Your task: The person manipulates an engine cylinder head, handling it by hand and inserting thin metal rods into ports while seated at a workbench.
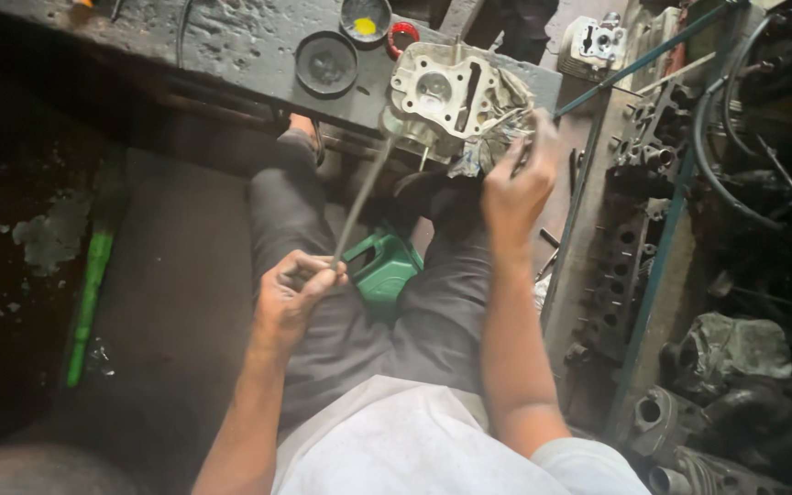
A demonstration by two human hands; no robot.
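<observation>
Grey, scarred concrete bench [240, 41]: running across the far side of the scene, carrying the work.

Long dark cast engine block with a row of round ports [630, 229]: lying to the right, near-to-far, beside a blue-green metal rail [657, 266].

Pale aluminium cylinder head with square face and round bore [442, 92]: sitting at the near edge of the bench, far centre, tilting toward the person, with a crumpled grey rag [492, 137] hanging at its right side.

Green plastic canister [382, 268]: standing on the floor between the person's knees, below the cylinder head.

Green rod [89, 293]: lying on the dark floor at the left, well apart from the hands.

Round black shallow dish [326, 62]: resting on the bench just left of the cylinder head; a smaller round tin with a yellow blob [365, 20] sitting beyond it, a red ring [402, 37] beside that.

Right hand [517, 188]: raised at the right side of the cylinder head, fingers closing around a thin dark tool, touching the rag.

Left hand [295, 293]: held over the lap, fingers curling and pinching the near end of a thin grey metal rod [359, 206], which is slanting up to the left side of the cylinder head.
</observation>
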